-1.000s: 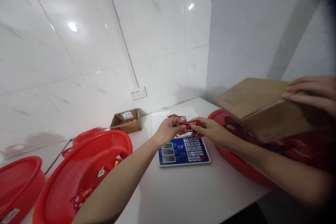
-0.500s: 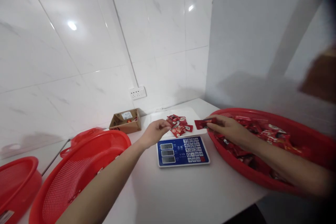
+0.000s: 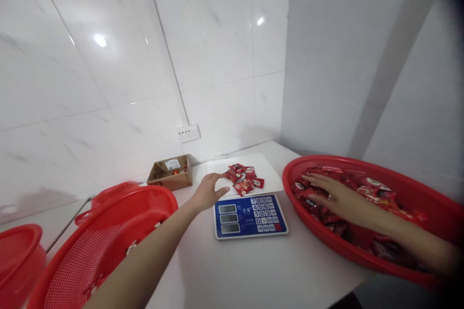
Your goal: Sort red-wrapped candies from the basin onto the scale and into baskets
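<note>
A small pile of red printed packets (image 3: 245, 185) lies on the white pan (image 3: 268, 179) of a digital scale with a blue keypad panel (image 3: 250, 216). My left hand (image 3: 207, 194) is over the pan's left edge, thumb and fingers apart, its fingertips close to the pile; whether they touch a packet I cannot tell. Inside the large red basket (image 3: 366, 161) on the right, my right hand (image 3: 328, 192) reaches over many loose red packets (image 3: 377, 192). Its fingers are stretched out and spread, with nothing gripped between them.
A brown cardboard box (image 3: 170, 181) with a few small items stands by the wall, below a white socket (image 3: 188, 133). On the left are a red mesh basket (image 3: 76, 251) with some packets in it, a second red basket (image 3: 18, 260) and a red plastic bag (image 3: 108, 198).
The red packet in my right hand is gone from it, and that hand has moved from beside the pan into the right basket. My left hand has drawn slightly left, its fingers opening.
</note>
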A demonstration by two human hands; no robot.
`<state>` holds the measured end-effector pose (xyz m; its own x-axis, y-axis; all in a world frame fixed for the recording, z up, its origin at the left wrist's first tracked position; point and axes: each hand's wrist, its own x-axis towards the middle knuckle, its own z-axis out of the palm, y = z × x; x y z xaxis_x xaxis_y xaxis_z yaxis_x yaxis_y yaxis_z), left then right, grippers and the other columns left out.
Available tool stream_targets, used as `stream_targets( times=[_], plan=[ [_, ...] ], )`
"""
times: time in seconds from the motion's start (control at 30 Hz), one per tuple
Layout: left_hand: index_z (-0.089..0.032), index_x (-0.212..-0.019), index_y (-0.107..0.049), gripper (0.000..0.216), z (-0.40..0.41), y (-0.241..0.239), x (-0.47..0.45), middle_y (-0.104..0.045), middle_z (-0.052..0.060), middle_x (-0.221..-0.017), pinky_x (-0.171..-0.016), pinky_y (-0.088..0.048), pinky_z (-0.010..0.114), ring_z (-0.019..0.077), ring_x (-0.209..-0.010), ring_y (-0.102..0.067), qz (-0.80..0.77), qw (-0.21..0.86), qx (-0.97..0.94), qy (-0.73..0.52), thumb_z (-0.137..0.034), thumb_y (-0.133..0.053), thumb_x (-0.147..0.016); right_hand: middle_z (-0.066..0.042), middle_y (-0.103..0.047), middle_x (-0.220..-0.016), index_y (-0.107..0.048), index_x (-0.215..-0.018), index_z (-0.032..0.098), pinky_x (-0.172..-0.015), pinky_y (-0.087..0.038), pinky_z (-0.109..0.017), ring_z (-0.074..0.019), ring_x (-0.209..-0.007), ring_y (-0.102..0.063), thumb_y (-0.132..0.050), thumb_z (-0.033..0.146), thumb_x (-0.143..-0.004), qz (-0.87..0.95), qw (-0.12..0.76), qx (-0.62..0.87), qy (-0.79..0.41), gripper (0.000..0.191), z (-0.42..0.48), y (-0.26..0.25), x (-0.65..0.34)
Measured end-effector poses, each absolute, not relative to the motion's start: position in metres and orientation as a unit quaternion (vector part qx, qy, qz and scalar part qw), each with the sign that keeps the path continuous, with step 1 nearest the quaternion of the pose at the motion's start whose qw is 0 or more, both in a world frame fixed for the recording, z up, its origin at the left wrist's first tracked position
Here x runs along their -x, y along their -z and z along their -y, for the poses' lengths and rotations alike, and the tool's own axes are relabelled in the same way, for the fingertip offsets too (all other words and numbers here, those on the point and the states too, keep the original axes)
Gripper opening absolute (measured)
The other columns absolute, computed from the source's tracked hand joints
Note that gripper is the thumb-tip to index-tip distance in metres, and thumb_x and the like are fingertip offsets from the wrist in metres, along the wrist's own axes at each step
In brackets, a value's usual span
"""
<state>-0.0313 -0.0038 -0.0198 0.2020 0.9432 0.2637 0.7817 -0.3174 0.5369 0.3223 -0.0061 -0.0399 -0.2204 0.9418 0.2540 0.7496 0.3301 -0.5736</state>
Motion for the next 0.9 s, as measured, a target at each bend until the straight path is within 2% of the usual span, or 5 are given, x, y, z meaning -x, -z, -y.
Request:
stream_targets(
  times=[0.13,0.27,0.4,0.53,0.9],
  plan=[
    [-0.028,-0.124,-0.044,0.060,-0.021,0.032,-0.007,-0.041,0.008,-0.137,-0.107,-0.018,0.050,0.0297,-0.132,-0.024,-0.539,0.104,-0.805,-0.223,-0.055,-0.054,-0.071,-0.009,-0.033,-0.142,-0.042,-0.131,0.021,-0.107,-0.021,-0.050,-0.0297,-0.133,-0.020,-0.046,0.054,-0.075,0.796,0.208,0.530,-0.205,0.064,0.018,0.055,-0.297],
    [-0.032,-0.134,-0.028,0.076,-0.047,0.045,-0.035,-0.019,0.007,-0.148,-0.105,-0.007,0.060,0.0341,-0.136,-0.004,-0.544,0.073,-0.826,-0.128,-0.071,-0.037,-0.069,-0.012,-0.026,-0.144,-0.039,-0.133,0.020,-0.107,-0.018,-0.053,-0.0316,-0.133,-0.011,-0.045,0.058,-0.075,0.821,0.151,0.518,-0.187,0.069,0.021,0.067,-0.284],
    [-0.031,-0.129,-0.038,0.071,-0.065,0.051,-0.045,-0.033,0.010,-0.142,-0.102,-0.013,0.062,0.0344,-0.132,-0.018,-0.561,0.050,-0.820,-0.104,-0.071,-0.031,-0.071,-0.011,-0.025,-0.145,-0.038,-0.134,0.023,-0.107,-0.019,-0.051,-0.0306,-0.133,-0.015,-0.041,0.059,-0.078,0.825,0.155,0.515,-0.176,0.066,0.020,0.073,-0.287],
    [-0.029,-0.120,-0.048,0.059,-0.068,0.047,-0.045,-0.050,0.009,-0.127,-0.101,-0.024,0.055,0.0292,-0.122,-0.037,-0.564,0.018,-0.817,-0.121,-0.065,-0.034,-0.075,-0.009,-0.027,-0.144,-0.039,-0.133,0.025,-0.106,-0.023,-0.050,-0.0308,-0.132,-0.021,-0.041,0.059,-0.078,0.825,0.160,0.514,-0.170,0.065,0.021,0.073,-0.289],
    [-0.026,-0.128,-0.039,0.059,-0.020,0.013,0.041,-0.036,0.010,-0.140,-0.105,-0.020,0.051,0.0286,-0.132,-0.022,-0.607,-0.001,-0.788,-0.101,-0.060,-0.029,-0.081,-0.011,-0.022,-0.146,-0.035,-0.135,0.022,-0.107,-0.023,-0.046,-0.0287,-0.132,-0.020,-0.036,0.062,-0.078,0.835,0.124,0.509,-0.166,0.069,0.020,0.074,-0.288]
  ],
)
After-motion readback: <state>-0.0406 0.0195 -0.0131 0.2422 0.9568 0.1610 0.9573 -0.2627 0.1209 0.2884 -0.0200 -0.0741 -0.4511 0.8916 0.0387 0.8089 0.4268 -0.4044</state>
